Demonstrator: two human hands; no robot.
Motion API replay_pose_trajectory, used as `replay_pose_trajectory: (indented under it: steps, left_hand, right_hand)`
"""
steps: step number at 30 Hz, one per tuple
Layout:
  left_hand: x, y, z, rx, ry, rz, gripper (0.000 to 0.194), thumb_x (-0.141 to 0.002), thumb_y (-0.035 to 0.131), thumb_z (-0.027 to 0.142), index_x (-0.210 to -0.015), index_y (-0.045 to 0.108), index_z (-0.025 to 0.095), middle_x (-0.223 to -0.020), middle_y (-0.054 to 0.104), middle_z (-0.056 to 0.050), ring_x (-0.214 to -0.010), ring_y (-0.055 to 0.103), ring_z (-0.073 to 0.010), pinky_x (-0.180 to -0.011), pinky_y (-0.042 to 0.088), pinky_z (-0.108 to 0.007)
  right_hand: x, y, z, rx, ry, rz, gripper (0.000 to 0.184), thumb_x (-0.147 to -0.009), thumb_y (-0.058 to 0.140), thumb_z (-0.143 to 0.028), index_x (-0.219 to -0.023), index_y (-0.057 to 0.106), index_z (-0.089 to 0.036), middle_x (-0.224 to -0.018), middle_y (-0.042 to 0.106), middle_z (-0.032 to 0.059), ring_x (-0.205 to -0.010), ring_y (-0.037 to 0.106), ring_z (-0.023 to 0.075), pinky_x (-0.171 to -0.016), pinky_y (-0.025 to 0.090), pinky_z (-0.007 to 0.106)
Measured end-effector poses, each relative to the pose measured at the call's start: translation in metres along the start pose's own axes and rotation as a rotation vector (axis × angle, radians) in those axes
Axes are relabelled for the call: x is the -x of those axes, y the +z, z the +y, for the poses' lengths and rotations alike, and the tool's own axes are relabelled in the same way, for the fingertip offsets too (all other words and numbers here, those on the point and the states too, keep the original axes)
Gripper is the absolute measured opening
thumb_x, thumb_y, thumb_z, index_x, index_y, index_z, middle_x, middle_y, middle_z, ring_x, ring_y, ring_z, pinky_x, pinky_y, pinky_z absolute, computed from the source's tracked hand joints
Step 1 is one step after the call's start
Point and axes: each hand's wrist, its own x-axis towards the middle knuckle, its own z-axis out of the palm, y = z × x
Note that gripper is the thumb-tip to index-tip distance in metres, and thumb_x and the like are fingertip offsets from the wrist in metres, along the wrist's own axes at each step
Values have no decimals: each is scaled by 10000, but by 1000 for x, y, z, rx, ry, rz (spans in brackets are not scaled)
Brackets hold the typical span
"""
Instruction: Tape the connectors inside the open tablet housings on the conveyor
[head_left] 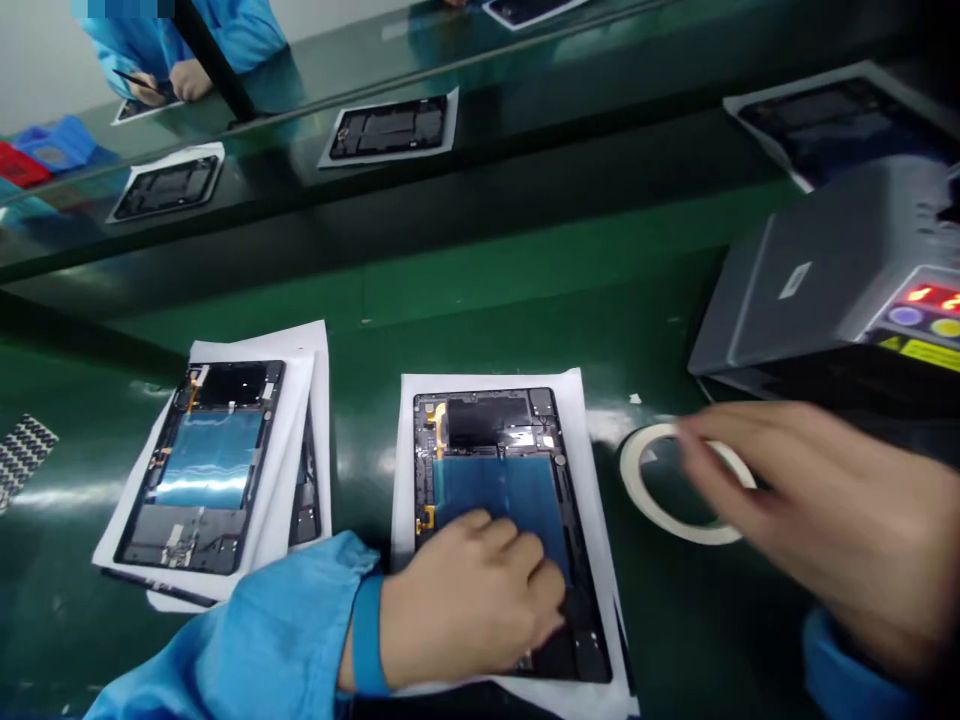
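L sleeve (247, 635): lt-blue fabric, loose fit, lots of wrinkles & soft folds; cuff (349, 555) puffy, bunched at the edge. Wristband (368, 635) next to it: plain, flat, wide, teal-blue, a bit dkr than the sleeve, snug. L hand (476, 590) bare. R hand (840, 510) bare too, blurry, so fine detail unclear. R sleeve (855, 665): just the end in view, med. blue.

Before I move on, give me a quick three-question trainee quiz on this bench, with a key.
1. Which of the person's hands is over the central opened device? (A) left (B) right
2. True or false: the tape roll lies on top of that device.
3. Fill in: the digits on the grey machine glow ____.

Key:
1. A, the left hand.
2. False; the tape roll lies on the green table, to the device's right.
3. Red.
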Motion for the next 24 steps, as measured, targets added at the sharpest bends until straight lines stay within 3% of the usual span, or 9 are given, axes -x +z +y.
replay_pose_trajectory:
  steps: [2,4,7,12,18,24]
  left_hand:
    - [-18,2,-16,-73,-85,74,221,-988,589,379,-946,599,162,-825,619,-28,-743,607,-203,-635,481,-346]
    - [-30,9,-28,-122,-138,129,252,-1010,553,377,-1068,612,139,-875,639,-43,-769,615,-214,-641,493,-347]
    - [-38,19,-38,-96,-172,170,318,-1040,484,387,-1163,599,118,-915,654,-62,-773,615,-221,-647,521,-350]
    - [-43,21,-46,36,-237,249,368,-1063,418,352,-1252,546,63,-939,669,-84,-777,637,-214,-697,566,-354]
    - [-53,23,-49,6,-230,164,370,-1049,426,388,-1267,566,125,-911,653,-43,-744,649,-188,-601,529,-312]
    - [-54,25,-49,-32,-225,128,272,-995,549,425,-1096,627,184,-912,641,-29,-763,657,-196,-560,503,-305]
  right_hand:
    - [-19,15,-20,-121,-111,-28,53,-930,663,-160,-980,651,-171,-948,732,23,-782,679,120,-653,482,237]
    - [-26,30,-30,-224,-122,-35,58,-957,613,-141,-996,653,-155,-928,729,27,-764,677,119,-669,500,238]
    - [-21,44,-31,-327,-65,-90,126,-986,569,-158,-1074,657,-144,-954,732,35,-781,680,119,-673,516,237]
    - [-11,46,-21,-411,-28,-156,154,-995,562,-193,-1114,649,-149,-1006,733,51,-850,693,140,-702,535,255]
    - [-11,47,-20,-430,-45,-178,226,-1005,543,-229,-1187,632,-130,-1047,718,81,-871,696,157,-725,552,265]
    - [-7,55,-18,-412,-86,-215,276,-1020,492,-265,-1230,620,-140,-1090,697,83,-883,689,179,-682,548,288]
